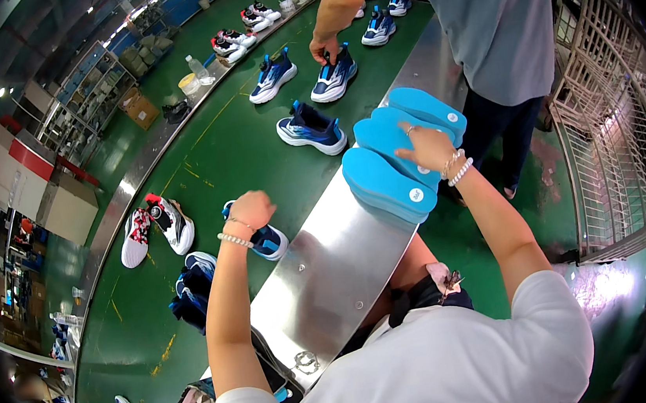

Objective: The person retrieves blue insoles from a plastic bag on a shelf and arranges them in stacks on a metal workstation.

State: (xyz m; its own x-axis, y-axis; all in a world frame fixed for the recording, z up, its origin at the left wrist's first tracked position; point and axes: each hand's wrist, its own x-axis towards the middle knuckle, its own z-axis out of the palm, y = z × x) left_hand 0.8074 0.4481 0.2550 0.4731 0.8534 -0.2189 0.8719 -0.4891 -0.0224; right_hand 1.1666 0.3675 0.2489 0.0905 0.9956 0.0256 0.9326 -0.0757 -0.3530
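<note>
My left hand (251, 209) is closed, above the opening of a navy and blue sneaker (270, 243) on the green belt. It covers that sneaker's collar; what the curled fingers hold, if anything, is hidden. To the right, my right hand (429, 148) rests with fingers apart on the middle of three stacks of bright blue insoles. The nearest insole stack (384, 183) lies close beside that hand, and the far insole stack (422, 106) sits just beyond. Both wrists wear beaded bracelets.
A metal ledge (322, 268) runs along the green belt (209, 162). A navy sneaker (311, 129) lies ahead; a co-worker's hand (326, 48) touches another. White and red sneakers (170, 221) stand left, a dark blue pair (194, 290) nearer. A wire rack (608, 108) stands right.
</note>
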